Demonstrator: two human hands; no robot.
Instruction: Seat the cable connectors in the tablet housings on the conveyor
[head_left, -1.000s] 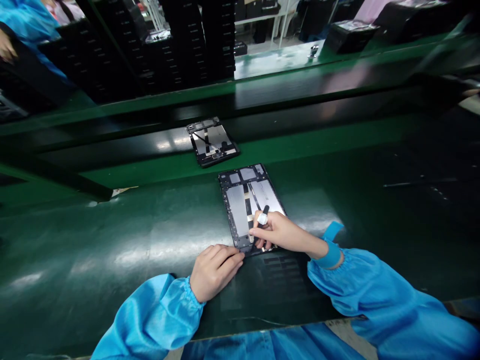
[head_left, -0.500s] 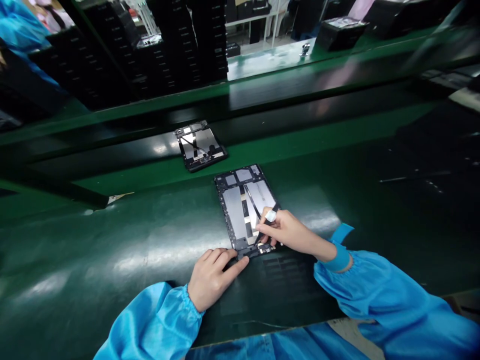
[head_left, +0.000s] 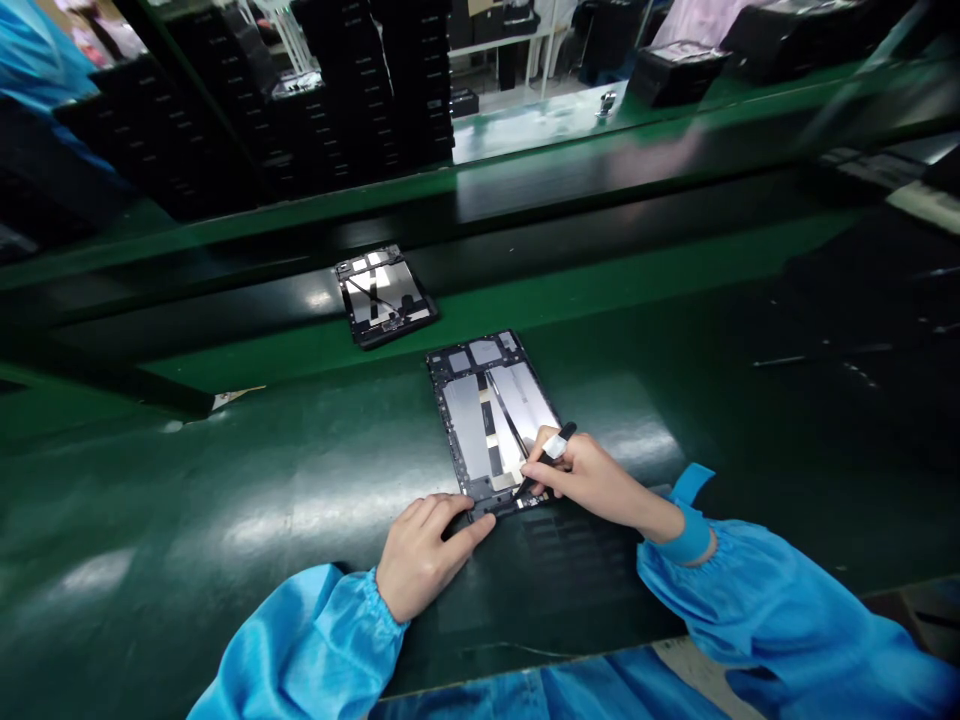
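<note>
An opened tablet lies face down on the green bench, its silver plates and a black ribbon cable showing. My right hand pinches a thin black tool with a white band, its tip resting on the tablet's near edge. My left hand lies on the bench with its fingers stretched out, the fingertips pressing the tablet's near left corner. Both arms wear blue sleeves.
A second opened tablet lies on the dark conveyor belt beyond. Stacks of black trays stand behind the far green rail. Another person's blue sleeve shows at the top left. Dark items sit at the right.
The tablet on the conveyor has drifted to the left. My right hand has tilted the tool's upper end to the right. My left hand's fingers have stretched out toward the tablet's corner.
</note>
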